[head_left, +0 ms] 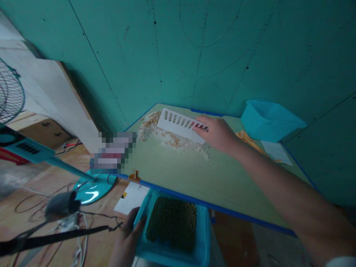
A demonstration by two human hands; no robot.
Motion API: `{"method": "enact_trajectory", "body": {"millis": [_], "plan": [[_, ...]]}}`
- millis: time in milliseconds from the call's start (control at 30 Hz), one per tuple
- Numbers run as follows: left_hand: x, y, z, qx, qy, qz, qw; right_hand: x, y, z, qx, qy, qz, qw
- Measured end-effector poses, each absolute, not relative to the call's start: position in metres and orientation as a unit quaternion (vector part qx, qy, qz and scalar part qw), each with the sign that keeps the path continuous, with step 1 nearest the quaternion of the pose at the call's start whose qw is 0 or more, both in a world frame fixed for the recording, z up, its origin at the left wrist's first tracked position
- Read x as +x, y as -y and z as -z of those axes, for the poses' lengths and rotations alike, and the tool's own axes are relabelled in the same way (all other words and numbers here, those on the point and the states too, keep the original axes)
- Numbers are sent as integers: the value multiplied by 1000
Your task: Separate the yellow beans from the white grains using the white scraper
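My right hand [215,131] is closed on the right end of a white slotted plastic strip [178,129], reaching over the table. Around the strip lies a spread of white grains [182,146] that look like rice, with yellow beans [154,118] mixed in, thickest at the left. Down below the table's front edge, my left hand [129,231] grips the left rim of a blue plastic tub [205,233]. Inside the tub are many small dark green beans [172,222], with some paler ones toward the right.
A blue-edged table [222,178] stands against the green wall. On its right are an angular blue bin [269,120], an orange cloth [247,141] and a paper sheet [276,152]. A pixelated item [112,154] sits left. A fan base [96,187] and cables lie on the floor.
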State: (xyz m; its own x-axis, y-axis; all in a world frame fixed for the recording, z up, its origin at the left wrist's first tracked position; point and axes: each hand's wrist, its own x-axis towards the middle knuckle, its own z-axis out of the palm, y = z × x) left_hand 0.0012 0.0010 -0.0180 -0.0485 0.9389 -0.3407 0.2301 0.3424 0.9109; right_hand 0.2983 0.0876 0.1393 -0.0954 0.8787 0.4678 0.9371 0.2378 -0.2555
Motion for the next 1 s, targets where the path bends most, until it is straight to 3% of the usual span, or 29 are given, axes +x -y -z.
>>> {"method": "enact_trajectory", "body": {"millis": [400, 1000], "plan": [[16, 5, 3, 420, -648, -411, 485, 317, -91, -146, -627, 741, 22, 242], [8, 4, 13, 451, -653, -381, 473, 297, -77, -152, -609, 770, 20, 190]]}}
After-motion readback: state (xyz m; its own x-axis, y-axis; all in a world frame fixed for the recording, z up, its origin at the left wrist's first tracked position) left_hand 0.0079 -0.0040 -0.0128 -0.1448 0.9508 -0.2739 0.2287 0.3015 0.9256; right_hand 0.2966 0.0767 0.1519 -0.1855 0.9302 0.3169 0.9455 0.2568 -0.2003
